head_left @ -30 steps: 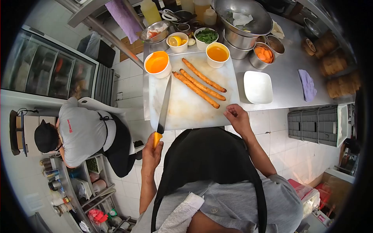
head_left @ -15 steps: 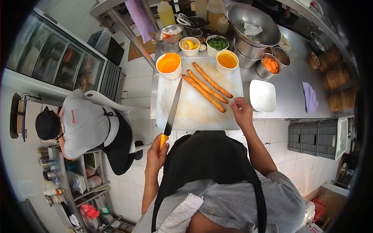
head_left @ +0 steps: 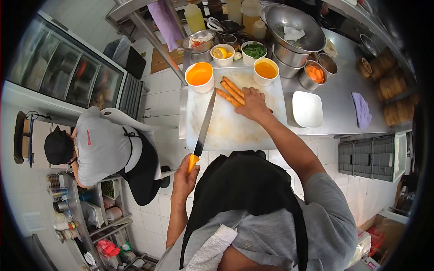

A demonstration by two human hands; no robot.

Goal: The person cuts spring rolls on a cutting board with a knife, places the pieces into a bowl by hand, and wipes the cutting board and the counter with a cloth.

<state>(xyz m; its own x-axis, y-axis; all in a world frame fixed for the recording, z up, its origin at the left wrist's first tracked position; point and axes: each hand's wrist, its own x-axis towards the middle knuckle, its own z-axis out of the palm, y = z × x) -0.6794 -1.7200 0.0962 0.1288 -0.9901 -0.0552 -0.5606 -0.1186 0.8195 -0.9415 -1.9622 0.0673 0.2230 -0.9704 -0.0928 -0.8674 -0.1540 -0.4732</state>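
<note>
My left hand (head_left: 184,177) grips the orange handle of a long knife (head_left: 203,127), whose blade lies over the left part of the white cutting board (head_left: 230,128). My right hand (head_left: 253,103) rests flat on top of three long orange-brown fried sticks (head_left: 229,91) on the board, covering their right halves. Two white cups of orange sauce stand at the board's far edge, one on the left (head_left: 199,76) and one on the right (head_left: 265,70).
A white square plate (head_left: 307,109) and a purple cloth (head_left: 361,109) lie on the steel counter (head_left: 337,92) to the right. Bowls of lemon (head_left: 222,54), greens (head_left: 253,50), carrot slices (head_left: 313,74) and a big steel bowl (head_left: 294,25) stand behind. A person in a grey shirt (head_left: 97,149) crouches lower left.
My right hand moved from the board's near right corner up and left onto the sticks. The knife stayed on the left of the board, shifting slightly right in view.
</note>
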